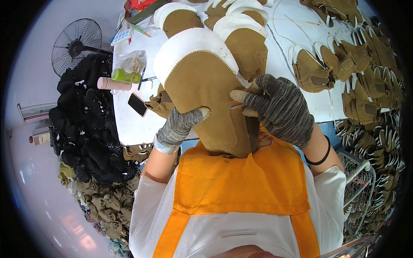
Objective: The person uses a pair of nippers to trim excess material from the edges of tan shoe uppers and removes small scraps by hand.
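- The tan suede boot upper (206, 90) is held up in front of the chest, above the near edge of the white bench (301, 38).
- It is broad and flat-faced, with a thick white fleece cuff along its top edge and a stitched seam curving down its lower part.
- The left hand (180, 124), in a grey knit glove, has its fingers closed on the upper's left edge.
- The right hand (279, 107), gloved alike, grips the right edge, fingers curled, thumb tip bare.
- More tan uppers (365, 77) lie across the bench.
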Action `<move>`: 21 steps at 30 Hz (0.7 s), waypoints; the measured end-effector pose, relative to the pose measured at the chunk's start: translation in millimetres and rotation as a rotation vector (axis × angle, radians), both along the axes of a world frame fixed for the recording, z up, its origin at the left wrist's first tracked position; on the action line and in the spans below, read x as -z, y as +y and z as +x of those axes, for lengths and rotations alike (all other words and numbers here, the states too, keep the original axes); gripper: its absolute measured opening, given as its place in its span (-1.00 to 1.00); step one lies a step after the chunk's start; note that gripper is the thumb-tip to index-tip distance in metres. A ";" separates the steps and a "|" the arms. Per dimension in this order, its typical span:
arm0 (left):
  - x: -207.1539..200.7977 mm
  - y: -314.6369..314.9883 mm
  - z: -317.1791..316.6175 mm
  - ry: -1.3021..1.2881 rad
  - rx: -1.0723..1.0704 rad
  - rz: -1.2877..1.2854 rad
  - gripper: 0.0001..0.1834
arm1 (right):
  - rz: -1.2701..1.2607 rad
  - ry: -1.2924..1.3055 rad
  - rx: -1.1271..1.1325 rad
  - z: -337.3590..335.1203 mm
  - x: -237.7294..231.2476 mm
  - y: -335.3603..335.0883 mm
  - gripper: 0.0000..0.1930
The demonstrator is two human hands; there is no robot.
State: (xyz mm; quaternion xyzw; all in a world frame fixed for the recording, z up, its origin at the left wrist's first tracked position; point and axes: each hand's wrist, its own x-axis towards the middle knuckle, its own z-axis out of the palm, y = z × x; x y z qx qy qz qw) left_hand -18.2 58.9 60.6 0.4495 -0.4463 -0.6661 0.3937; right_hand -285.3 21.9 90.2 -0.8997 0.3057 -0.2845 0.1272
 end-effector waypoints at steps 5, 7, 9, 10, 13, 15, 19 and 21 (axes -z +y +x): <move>-11.1 4.0 -3.7 -0.008 -0.013 -0.011 -0.38 | 0.074 0.026 0.045 -2.8 -12.0 3.7 -0.59; -12.7 4.8 -2.3 -0.044 0.002 -0.027 -0.40 | 0.082 0.047 0.096 -1.0 -15.9 8.4 -0.57; -14.2 6.0 -1.5 -0.068 0.009 -0.051 -0.40 | 0.084 0.107 0.152 2.8 -22.9 11.0 -0.58; -15.3 6.7 -1.5 -0.074 0.010 -0.068 -0.41 | 0.074 0.081 0.141 3.3 -20.4 10.9 -0.59; -16.0 7.4 0.3 -0.100 0.018 -0.063 -0.41 | 0.041 0.052 0.102 5.0 -12.2 8.1 -0.60; -12.5 6.7 1.6 -0.089 0.024 -0.049 -0.40 | 0.010 0.103 0.072 4.1 -13.8 4.1 -0.60; -1.5 0.4 2.7 -0.034 0.041 -0.039 -0.35 | -0.119 0.103 -0.018 -0.1 -13.8 -5.6 -0.58; -0.3 -1.3 2.4 -0.007 0.047 -0.026 -0.33 | -0.085 0.046 -0.050 -0.2 -8.7 -6.8 -0.56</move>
